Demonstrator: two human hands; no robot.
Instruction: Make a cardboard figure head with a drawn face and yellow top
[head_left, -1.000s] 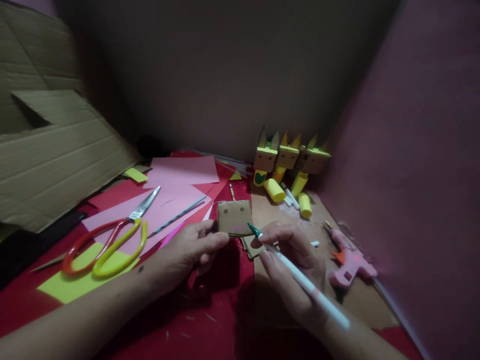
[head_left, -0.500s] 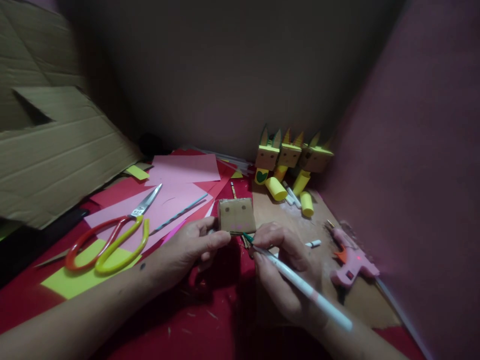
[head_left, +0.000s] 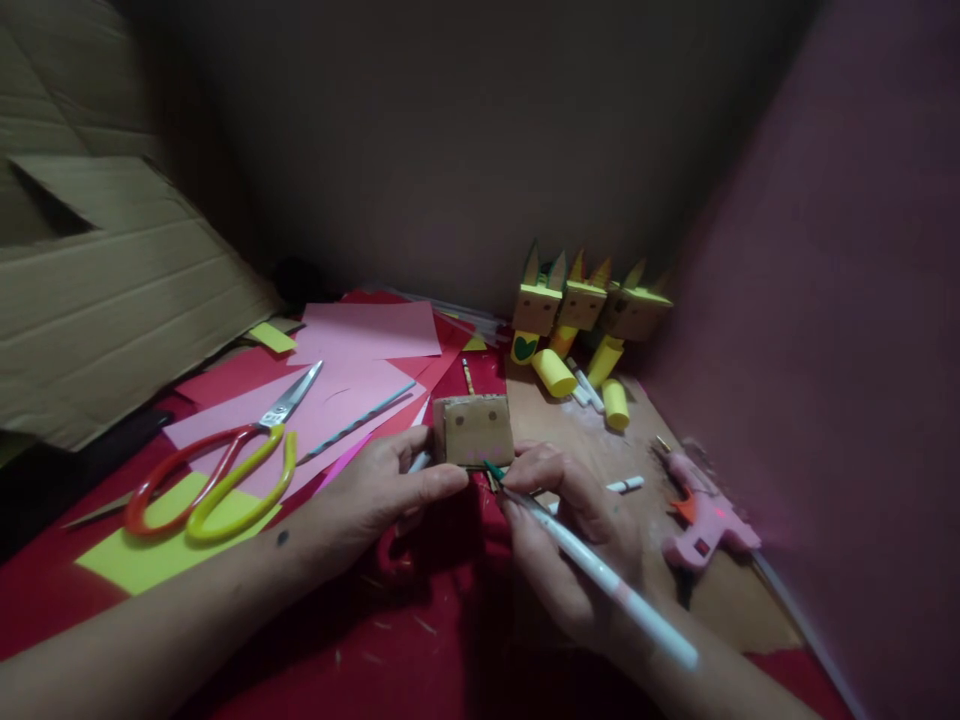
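A small cardboard box [head_left: 480, 432] with two dark dots and faint purple marks on its front is gripped at its lower left by my left hand [head_left: 397, 480], thumb along the bottom edge. My right hand [head_left: 566, 530] pinches a white marker [head_left: 615, 590] near its tip. The green tip touches or nearly touches the box's lower edge; I cannot tell which. Scissors [head_left: 225, 465] with a red and a yellow handle lie left of my left hand. A pencil [head_left: 466, 376] lies behind the box.
Pink paper sheets [head_left: 367, 330] and a striped pencil [head_left: 356, 422] lie at left, beside a large cardboard piece [head_left: 127, 300]. Several eared box figures [head_left: 537, 308] and yellow paper tubes [head_left: 555, 373] stand or lie at back right. A pink glue gun [head_left: 709, 525] rests on a cardboard sheet [head_left: 739, 605].
The view has shifted slightly. Both hands keep hold of the box and marker, and the marker tip has moved very little along the box's lower edge.
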